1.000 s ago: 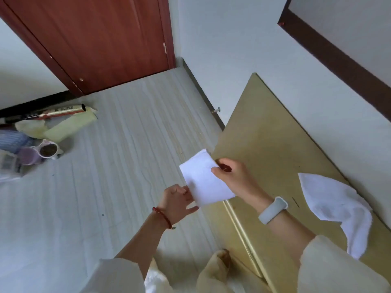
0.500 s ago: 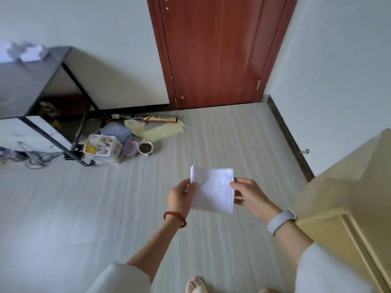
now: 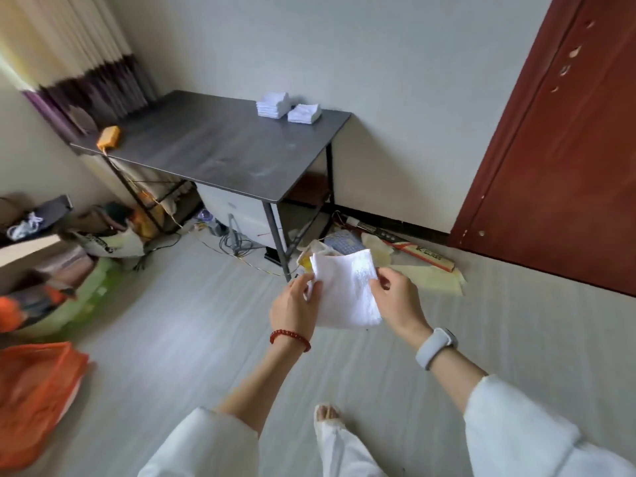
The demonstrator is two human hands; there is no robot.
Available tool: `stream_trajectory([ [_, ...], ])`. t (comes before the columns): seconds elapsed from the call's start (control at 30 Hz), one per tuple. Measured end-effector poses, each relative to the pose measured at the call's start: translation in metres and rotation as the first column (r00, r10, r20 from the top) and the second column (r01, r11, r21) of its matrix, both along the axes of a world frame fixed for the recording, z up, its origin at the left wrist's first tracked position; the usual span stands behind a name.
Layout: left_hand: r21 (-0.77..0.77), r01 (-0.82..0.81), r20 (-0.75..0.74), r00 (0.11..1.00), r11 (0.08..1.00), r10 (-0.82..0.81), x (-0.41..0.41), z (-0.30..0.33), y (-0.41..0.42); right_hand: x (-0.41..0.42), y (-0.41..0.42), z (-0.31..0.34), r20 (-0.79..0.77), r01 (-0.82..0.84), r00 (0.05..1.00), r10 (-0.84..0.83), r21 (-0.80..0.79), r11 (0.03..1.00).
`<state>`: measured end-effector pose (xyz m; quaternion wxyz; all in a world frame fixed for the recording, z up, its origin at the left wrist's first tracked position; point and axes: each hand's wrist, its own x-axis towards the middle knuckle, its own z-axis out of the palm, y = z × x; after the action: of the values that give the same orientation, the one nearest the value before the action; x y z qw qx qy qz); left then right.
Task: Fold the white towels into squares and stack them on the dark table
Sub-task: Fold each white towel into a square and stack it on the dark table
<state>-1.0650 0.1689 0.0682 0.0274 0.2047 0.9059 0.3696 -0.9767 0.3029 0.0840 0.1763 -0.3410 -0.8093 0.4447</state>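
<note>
Holding the folded white towel (image 3: 347,290) between them, the left hand (image 3: 296,306) and the right hand (image 3: 395,301) each pinch one side edge, fingers curled on the cloth. The towel hangs in the air above the floor (image 3: 192,339), already close to a square, well apart from the dark counter (image 3: 213,146). Two stacks of folded towels (image 3: 289,106) stand side by side near the far right corner of that counter, by the wall; the left stack looks higher.

The step in hand seems to be carrying this towel over to add it. To do it well, I think both hands should keep the layers pressed together so the fold does not open while walking, then lower the towel flat onto the lower stack with its edges lined up. An orange box (image 3: 109,136) sits at the counter's left end, far from the stacks.
</note>
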Motion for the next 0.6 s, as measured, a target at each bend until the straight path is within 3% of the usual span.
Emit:
stream_trajectory([
  [0.2, -0.086, -0.116, -0.099, 0.989, 0.990, 0.107, -0.207, 0.026, -0.014, -0.231, 0.001, 0.005, -0.022, -0.123, 0.992, 0.125, 0.077, 0.989],
  [0.4, -0.132, -0.219, -0.108, 0.973, 0.967, 0.205, -0.362, 0.036, -0.047, -0.406, -0.023, 0.015, 0.015, -0.292, 0.956, 0.292, 0.072, 0.954],
  [0.6, -0.155, -0.230, -0.051, 0.973, 0.961, 0.225, -0.527, 0.029, -0.058, -0.569, -0.033, 0.005, 0.088, -0.359, 0.928, 0.362, -0.045, 0.932],
])
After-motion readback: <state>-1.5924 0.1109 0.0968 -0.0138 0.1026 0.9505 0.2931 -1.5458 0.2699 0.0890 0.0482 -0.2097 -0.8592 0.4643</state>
